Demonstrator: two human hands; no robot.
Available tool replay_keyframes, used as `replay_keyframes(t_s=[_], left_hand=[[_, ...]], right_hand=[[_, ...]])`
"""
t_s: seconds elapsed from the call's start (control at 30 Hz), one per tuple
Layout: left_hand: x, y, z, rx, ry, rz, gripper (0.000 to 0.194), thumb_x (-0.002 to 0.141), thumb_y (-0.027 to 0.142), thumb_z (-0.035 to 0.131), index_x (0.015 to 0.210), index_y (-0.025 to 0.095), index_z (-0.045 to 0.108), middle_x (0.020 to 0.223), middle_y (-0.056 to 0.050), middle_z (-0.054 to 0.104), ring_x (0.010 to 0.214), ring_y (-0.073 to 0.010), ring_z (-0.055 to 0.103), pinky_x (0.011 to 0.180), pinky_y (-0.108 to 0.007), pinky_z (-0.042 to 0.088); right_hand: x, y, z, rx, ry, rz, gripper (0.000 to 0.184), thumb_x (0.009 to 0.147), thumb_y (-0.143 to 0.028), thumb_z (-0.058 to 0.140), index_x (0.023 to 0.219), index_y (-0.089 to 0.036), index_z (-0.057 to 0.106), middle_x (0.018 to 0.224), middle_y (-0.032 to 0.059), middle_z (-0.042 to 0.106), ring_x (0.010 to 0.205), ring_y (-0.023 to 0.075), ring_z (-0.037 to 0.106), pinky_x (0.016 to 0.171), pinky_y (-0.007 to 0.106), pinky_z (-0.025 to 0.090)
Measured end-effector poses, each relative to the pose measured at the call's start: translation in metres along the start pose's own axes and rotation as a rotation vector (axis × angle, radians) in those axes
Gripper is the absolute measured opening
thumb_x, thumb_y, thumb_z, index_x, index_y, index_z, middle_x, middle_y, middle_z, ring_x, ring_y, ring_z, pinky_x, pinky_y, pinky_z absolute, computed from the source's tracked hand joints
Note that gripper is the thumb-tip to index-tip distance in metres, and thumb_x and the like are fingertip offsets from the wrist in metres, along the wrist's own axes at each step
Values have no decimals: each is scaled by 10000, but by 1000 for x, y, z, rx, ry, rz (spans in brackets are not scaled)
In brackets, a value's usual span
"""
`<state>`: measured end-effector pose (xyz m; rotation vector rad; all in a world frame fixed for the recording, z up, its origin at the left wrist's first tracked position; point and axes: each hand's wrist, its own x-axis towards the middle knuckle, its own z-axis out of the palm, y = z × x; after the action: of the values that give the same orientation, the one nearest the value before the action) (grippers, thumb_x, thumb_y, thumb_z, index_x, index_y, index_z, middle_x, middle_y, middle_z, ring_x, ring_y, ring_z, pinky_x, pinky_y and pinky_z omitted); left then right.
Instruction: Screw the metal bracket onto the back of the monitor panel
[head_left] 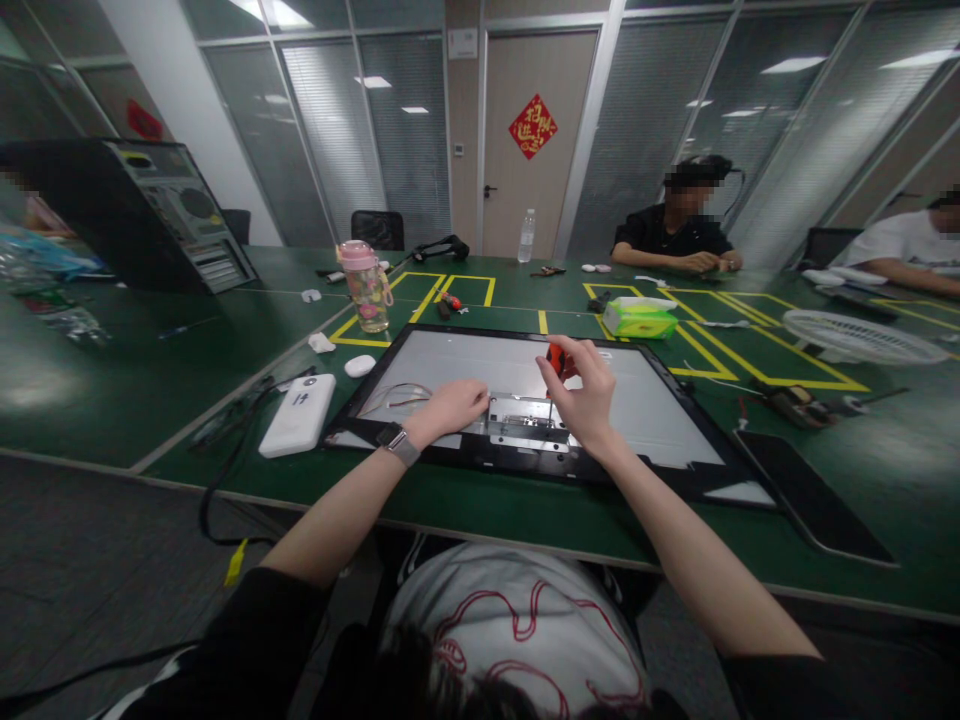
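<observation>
A large flat display panel [667, 405] with a black frame and pale back lies on the green table in front of me. Near its closer edge sits a metal bracket [517, 412]. My right hand [589, 390] grips a screwdriver [555, 358] with a red and black handle, held upright; its thin shaft points down at the bracket's right part. Resting on the panel at the bracket's left end is my left hand [459, 405], its fingers curled; whether something is between them is hidden. Thin wires [401, 392] lie on the panel left of that hand.
Left of the panel lie a white power bank [298, 415] and a white oval case [360, 366]. A pink-lidded bottle [365, 285] stands behind them. A black phone-like slab [814, 495] lies at right, a green tissue pack [639, 317] behind. Co-workers [679, 225] sit across the table.
</observation>
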<state>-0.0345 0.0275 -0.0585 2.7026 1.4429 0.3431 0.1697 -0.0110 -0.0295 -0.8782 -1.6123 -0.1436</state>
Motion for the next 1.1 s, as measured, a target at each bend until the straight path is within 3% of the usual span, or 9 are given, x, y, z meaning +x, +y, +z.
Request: replay_keyframes(t_s=[0.3, 0.63, 0.83, 0.93, 1.1], left_hand=[[0, -1, 0, -2, 1, 5, 304, 923, 284, 377, 802, 157, 625, 840, -91, 671, 742, -197, 600, 681, -281, 418], [0, 0, 1, -1, 9, 5, 300, 925, 272, 382, 825, 148, 636, 852, -96, 675, 772, -200, 608, 702, -283, 429], [-1, -2, 1, 6, 9, 15, 303, 924, 270, 381, 813, 153, 638, 832, -89, 675, 740, -196, 603, 677, -279, 424], [0, -3, 2, 9, 14, 19, 300, 923, 271, 382, 812, 155, 635, 836, -88, 674, 742, -196, 601, 672, -278, 418], [0, -3, 3, 12, 18, 23, 302, 925, 275, 382, 808, 152, 633, 828, -89, 669, 744, -196, 598, 674, -277, 416]], right_hand=[[2, -1, -2, -29, 56, -26, 235, 870, -250, 582, 1101, -269, 622, 799, 21, 563, 617, 150, 504, 583, 306, 469], [-3, 2, 2, -6, 28, -39, 200, 882, -231, 551, 1075, -220, 600, 802, 15, 553, 612, 124, 498, 587, 279, 450], [-8, 3, 5, 424, 24, 170, 178, 950, -267, 369, 1067, -223, 496, 814, 1, 595, 507, 87, 527, 441, 226, 387], [-2, -3, 2, 530, 6, 235, 117, 932, -310, 460, 982, -220, 515, 788, -4, 607, 538, 97, 557, 496, 243, 434], [11, -5, -5, 518, 34, 345, 112, 836, -310, 635, 841, -203, 602, 743, -8, 574, 648, 121, 570, 613, 268, 474]])
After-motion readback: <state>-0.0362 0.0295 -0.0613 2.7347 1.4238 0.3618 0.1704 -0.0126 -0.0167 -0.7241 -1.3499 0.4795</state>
